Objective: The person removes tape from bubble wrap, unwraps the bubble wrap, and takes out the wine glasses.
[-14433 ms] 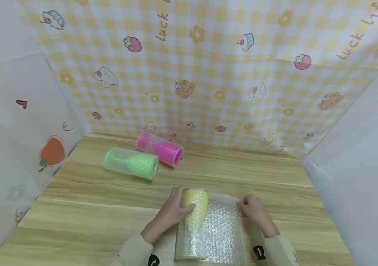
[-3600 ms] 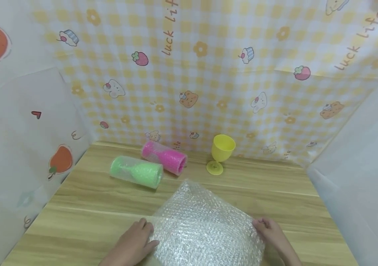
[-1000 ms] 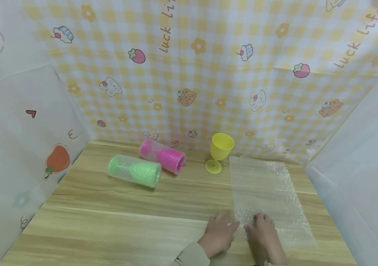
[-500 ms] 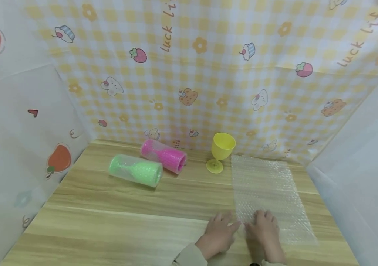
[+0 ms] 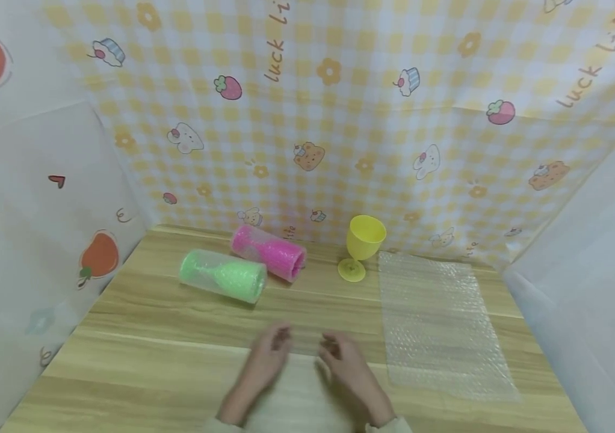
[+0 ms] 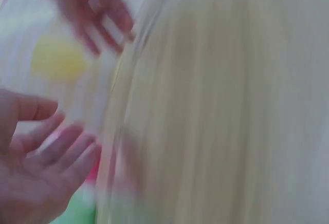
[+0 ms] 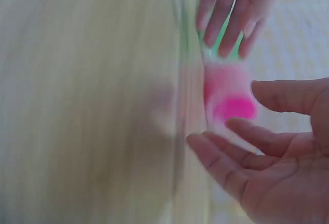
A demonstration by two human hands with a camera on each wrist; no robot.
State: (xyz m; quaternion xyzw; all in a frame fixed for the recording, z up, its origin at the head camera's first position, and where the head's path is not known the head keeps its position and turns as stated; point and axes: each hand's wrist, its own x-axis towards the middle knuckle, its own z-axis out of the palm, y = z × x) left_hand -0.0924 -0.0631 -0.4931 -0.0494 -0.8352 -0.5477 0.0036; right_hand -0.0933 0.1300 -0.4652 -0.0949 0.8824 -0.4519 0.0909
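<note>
Both hands are over the middle front of the table, apart from each other and holding nothing. The left hand (image 5: 268, 356) has relaxed, parted fingers, which the left wrist view shows blurred by motion. Facing it, the right hand (image 5: 348, 365) has its thumb and fingers spread, as the right wrist view shows. A sheet of bubble wrap (image 5: 437, 328) lies flat to the right of the right hand. Beyond the hands, a yellow goblet (image 5: 364, 238) stands upright and bare near the back edge.
At the back left, a green goblet (image 5: 223, 275) and a pink goblet (image 5: 269, 252) lie on their sides, each rolled in bubble wrap. The wooden table (image 5: 139, 361) meets a checked cloth backdrop (image 5: 307, 108) and pale side walls.
The yellow goblet, earlier gripped on bubble wrap, now stands at the back. The sheet went from both hands to lying flat at right. Just now both hands left its edge, moving left.
</note>
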